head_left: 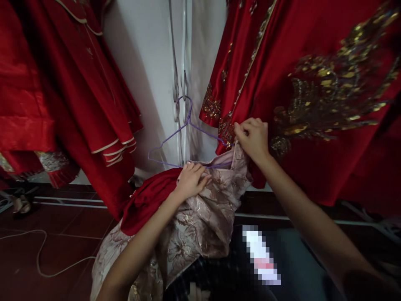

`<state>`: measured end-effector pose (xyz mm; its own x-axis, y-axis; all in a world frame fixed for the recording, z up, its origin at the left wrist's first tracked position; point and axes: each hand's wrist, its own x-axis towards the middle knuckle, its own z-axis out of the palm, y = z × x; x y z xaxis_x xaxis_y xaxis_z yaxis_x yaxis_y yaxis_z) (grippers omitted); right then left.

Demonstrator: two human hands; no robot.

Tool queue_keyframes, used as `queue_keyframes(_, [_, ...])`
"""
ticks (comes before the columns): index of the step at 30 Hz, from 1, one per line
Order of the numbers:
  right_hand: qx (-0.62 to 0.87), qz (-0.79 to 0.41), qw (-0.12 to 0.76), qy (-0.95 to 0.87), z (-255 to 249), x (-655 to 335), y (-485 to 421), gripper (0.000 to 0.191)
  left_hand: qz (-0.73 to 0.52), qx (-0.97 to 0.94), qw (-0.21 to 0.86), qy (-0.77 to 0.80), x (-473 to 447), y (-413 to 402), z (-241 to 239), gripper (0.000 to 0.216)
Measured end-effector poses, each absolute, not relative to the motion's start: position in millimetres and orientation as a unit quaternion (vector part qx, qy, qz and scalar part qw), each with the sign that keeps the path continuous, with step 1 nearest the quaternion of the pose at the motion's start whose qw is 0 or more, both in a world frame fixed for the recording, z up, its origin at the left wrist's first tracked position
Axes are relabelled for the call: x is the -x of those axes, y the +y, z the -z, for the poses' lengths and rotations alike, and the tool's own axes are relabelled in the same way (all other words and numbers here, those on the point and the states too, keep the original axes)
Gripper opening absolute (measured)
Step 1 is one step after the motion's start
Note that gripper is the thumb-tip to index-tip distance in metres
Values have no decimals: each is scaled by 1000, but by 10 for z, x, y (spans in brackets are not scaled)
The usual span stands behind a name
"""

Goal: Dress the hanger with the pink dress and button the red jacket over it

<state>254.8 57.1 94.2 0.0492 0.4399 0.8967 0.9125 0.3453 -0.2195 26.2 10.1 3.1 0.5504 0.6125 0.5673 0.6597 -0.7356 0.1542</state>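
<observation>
A purple wire hanger hangs by its hook from a white strap or hook against the wall. Its right arm runs into a pale pink brocade garment with shiny floral patterns. My right hand pinches the garment's upper edge near the hanger's right end. Lower and to the left, my left hand lies on the garment's top edge, its fingers over the fabric by the hanger's bottom bar; whether it grips is partly hidden. A red cloth hangs beside the brocade, under my left forearm.
Red garments hang at the left, and a red robe with gold sequins hangs at the right. White rack bars run low near the tiled floor. A pale cable lies on the floor at the left.
</observation>
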Motion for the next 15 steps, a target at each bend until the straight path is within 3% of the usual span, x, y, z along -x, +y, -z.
queue_keyframes(8, [558,266,545,-567,-1180,-2655,618,38,352,869,-79,-337,-398,78,-105,28])
queue_keyframes(15, [540,255,500,-627,-1171,-2333,537,40,338,881,-69,-325,-472,76,-177,26])
